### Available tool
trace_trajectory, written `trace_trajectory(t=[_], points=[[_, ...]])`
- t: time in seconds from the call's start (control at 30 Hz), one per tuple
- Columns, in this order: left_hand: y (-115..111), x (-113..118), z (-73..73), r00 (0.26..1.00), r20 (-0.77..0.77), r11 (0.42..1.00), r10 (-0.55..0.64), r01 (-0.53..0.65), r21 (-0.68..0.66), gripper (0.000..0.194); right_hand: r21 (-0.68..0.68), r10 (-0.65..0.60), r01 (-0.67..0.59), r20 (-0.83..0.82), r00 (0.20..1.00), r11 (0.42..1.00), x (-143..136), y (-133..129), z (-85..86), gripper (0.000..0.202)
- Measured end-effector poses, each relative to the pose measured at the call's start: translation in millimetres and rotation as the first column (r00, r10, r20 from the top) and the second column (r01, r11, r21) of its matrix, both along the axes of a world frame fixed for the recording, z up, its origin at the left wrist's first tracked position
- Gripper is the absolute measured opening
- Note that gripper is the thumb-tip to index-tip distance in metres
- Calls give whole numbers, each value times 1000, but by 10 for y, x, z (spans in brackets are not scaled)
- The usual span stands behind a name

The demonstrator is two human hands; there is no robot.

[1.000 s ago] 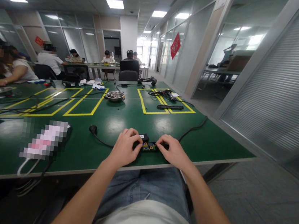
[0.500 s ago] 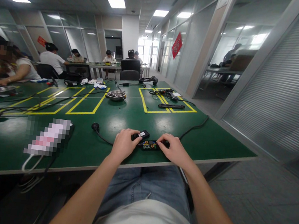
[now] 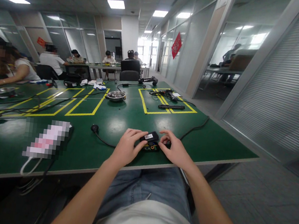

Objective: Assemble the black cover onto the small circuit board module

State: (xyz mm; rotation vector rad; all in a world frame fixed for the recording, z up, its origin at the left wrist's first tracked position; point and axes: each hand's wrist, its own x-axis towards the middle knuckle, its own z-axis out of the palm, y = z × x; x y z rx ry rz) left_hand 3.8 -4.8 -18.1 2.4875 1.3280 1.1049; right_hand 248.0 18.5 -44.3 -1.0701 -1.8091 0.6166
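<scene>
A black cover with a white label (image 3: pixel 149 136) is pinched between the thumb and fingers of my left hand (image 3: pixel 128 147). It is tilted above a black casing with a circuit board inside (image 3: pixel 151 148), partly hiding the board. At the right end of the casing is my right hand (image 3: pixel 172 149), its fingers curled and apart from the thumb; whether they touch the casing is hard to tell. A black cable with a plug (image 3: pixel 95 128) runs in from the left, and another black cable (image 3: pixel 195 127) leads away to the right.
A metal bowl (image 3: pixel 116 96) stands farther back on the green table (image 3: pixel 227 145). Behind to the right, a black bar (image 3: pixel 171 107) and tangled cables (image 3: pixel 165 93) lie by yellow tape. A pixelated pink-white object (image 3: pixel 49 139) is at left. A person (image 3: pixel 21 69) works at far left.
My left hand has brought the labelled cover rightward over the circuit board. My right hand's fingers have lifted and spread from the board's right side.
</scene>
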Motion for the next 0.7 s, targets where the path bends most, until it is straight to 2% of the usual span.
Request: trace_trajectory(t=[0.07, 0.13, 0.47, 0.7], points=[[-32, -1, 21, 996, -35, 996, -78, 76, -46, 28, 1, 11, -11, -14, 1000, 1000, 7, 4, 0, 33], [-45, 2, 35, 992, -64, 991, -110, 104, -79, 24, -1, 20, -20, 1, 1000, 1000, 14, 6, 5, 30], [-38, 15, 67, 990, -102, 987, -93, 78, -142, 26, 23, 29, -34, 198, 980, 999, 26, -58, 69, 38], [-40, 24, 59, 994, -62, 977, -89, 75, -199, 23, 17, 27, -31, 229, 973, 999, 30, -71, 76, 36]])
